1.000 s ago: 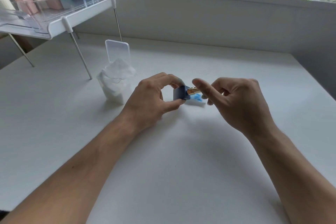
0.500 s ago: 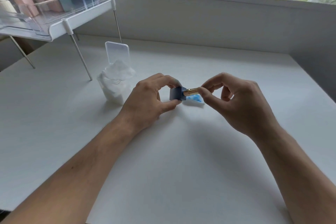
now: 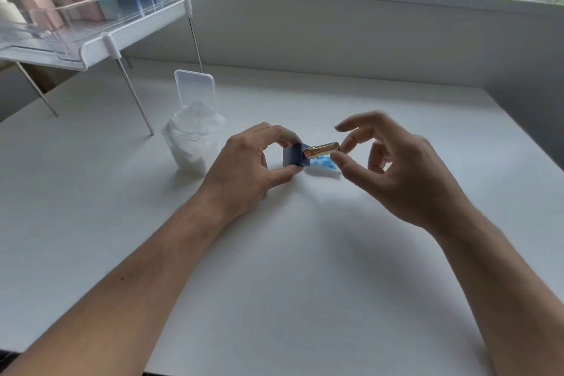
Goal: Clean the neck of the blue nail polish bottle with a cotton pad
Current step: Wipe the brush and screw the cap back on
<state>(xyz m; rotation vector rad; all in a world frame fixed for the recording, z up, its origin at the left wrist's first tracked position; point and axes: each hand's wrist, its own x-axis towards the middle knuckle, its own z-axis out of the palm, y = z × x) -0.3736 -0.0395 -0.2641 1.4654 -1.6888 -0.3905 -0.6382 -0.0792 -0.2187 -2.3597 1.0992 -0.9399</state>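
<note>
We've got the blue nail polish bottle (image 3: pixel 295 156) pinned sideways in our left hand (image 3: pixel 244 166), just above the counter (image 3: pixel 274 268), so the gold cap (image 3: pixel 322 149) points at the right hand (image 3: pixel 393 171). Right fingers (image 3: pixel 338 159) splayed, barely touching the cap tip, gripping nothing. Half a second ago they pinched it, likely regripping between twists. Blue-stained cotton pad (image 3: pixel 325 166) lies behind, already used; cap looks seated.

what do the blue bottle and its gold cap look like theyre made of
Blue bottle: probably glass or hard plastic, matte navy, flat faces with crisp edges and no glare. Gold cap: shiny metal or metallised plastic, judging by the bright streak along its cylinder.
</note>
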